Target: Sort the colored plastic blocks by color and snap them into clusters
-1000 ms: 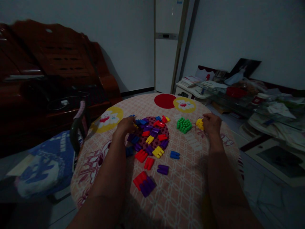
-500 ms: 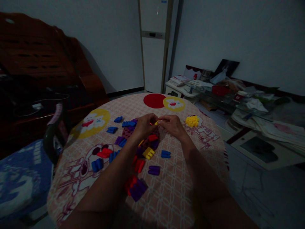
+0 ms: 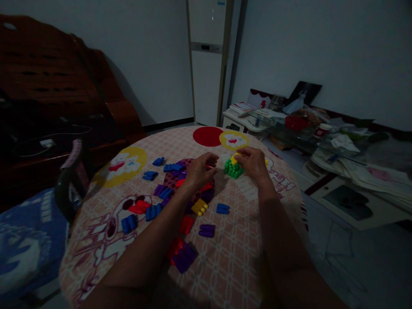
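My right hand (image 3: 253, 164) pinches a small yellow toy block (image 3: 236, 158) at the top of a cluster of green blocks (image 3: 234, 169). Whether the yellow block is pressed in place cannot be made out. My left hand (image 3: 200, 171) hovers over a dark pink mat with spots (image 3: 193, 165), its fingers curved and its thumb apart from them. A bit of red shows in that gap; I cannot tell if the hand touches it. Near my left wrist lie a yellow block (image 3: 200, 207), a red block (image 3: 187, 224) and several purple and blue ones.
Blue blocks (image 3: 149, 175) are scattered on the left of the round cloth-covered table (image 3: 231, 257). A purple block (image 3: 207, 231) and a small blue block (image 3: 222, 208) lie between my forearms. A chair (image 3: 69, 171) stands at left, a cluttered glass-topped stand (image 3: 273, 124) at right.
My right hand has moved right, away from my left hand, carrying the yellow block to the green cluster, which now shows. My left hand's thumb and fingers have parted from the yellow block.
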A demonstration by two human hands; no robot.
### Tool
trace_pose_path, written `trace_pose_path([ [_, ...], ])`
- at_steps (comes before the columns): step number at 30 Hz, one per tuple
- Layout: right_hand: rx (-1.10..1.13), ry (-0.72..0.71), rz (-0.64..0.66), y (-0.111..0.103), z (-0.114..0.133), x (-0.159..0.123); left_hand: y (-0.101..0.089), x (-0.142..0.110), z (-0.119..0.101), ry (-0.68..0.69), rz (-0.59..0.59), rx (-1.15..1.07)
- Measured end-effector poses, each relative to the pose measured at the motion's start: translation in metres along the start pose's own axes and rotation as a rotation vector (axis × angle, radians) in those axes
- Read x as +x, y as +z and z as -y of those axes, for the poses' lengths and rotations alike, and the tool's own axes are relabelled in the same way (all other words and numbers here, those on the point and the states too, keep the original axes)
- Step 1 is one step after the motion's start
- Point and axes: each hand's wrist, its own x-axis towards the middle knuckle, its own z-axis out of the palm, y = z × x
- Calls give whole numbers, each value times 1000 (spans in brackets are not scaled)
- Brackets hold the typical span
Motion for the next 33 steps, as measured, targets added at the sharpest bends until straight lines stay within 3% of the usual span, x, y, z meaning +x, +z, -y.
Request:
trace_pose_path([
  [5, -361, 98, -421, -63, -58, 10, -11, 2, 3, 20, -39, 104],
  [7, -486, 135, -476, -77, -83, 6, -12, 2, 3, 28, -41, 129],
  [11, -605, 200, -455, -78, -121, -4, -10, 1, 2, 23, -11, 129],
  [15, -615, 234, -386, -68, -136, -5, -8, 1, 1, 9, 4, 113],
  [24, -536, 318, -285, -65, -141, -4, -12, 1, 2, -1, -30, 141],
  [33, -501, 297, -266, -62, -130, -5, -51, 5, 15, -114, -177, 129],
])
